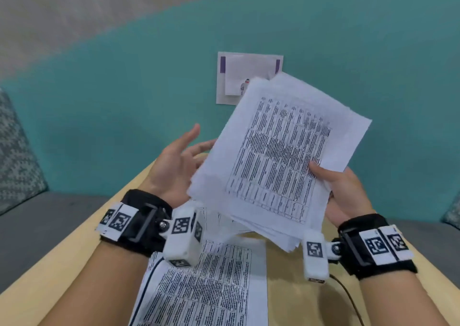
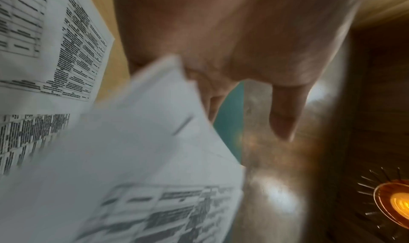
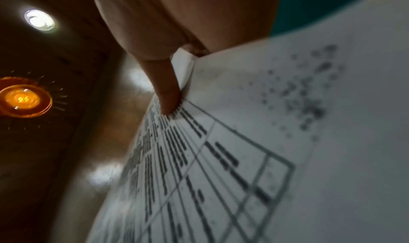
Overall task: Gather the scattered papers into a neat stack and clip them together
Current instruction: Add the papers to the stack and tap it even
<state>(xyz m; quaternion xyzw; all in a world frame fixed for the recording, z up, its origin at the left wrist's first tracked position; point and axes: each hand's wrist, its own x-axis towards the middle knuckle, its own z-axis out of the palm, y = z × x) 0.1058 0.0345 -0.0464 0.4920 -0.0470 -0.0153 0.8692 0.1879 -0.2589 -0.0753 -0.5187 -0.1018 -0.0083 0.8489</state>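
Stack of papers point(image 1: 278, 156) raised over table point(image 1: 74, 263) | right hand point(image 1: 343, 193) pinching right edge, thumb on top | left hand point(image 1: 174, 166) spread at left edge | sheet point(image 1: 211, 288) flat, near.

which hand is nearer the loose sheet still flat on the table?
Left. The left hand hangs just beyond the loose sheet's far end, fingers spread; the right hand is off to its right, gripping the lifted stack.
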